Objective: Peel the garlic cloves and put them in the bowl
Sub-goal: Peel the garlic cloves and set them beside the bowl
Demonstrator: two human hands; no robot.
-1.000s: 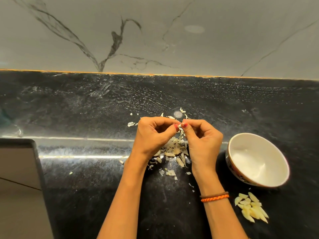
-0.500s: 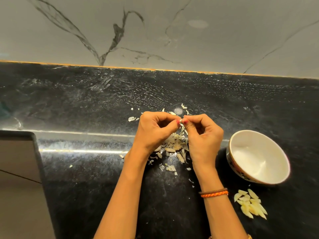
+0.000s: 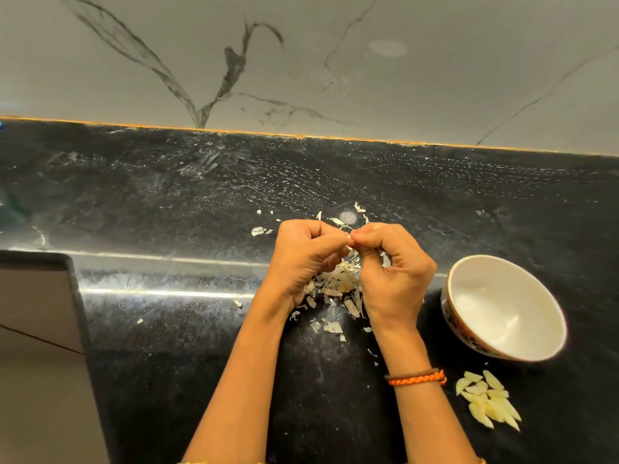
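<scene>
Black stone surface is carrying a person's left hand (image 3: pixel 303 259) and right hand (image 3: pixel 395 272), both pinching one garlic clove (image 3: pixel 349 238) above the peelings (image 3: pixel 338 289), while the white bowl (image 3: pixel 502 306) is sitting nearer the right hand.

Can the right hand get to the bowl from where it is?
Probably yes: the bowl sits just beside the right hand, nothing between them, though its fingertips pinch a garlic clove.

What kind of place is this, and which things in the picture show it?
Most likely a home kitchen. The hands work over a polished black stone countertop set against a marble-patterned wall, with a white bowl, peeled garlic cloves and garlic skins on it.
</scene>
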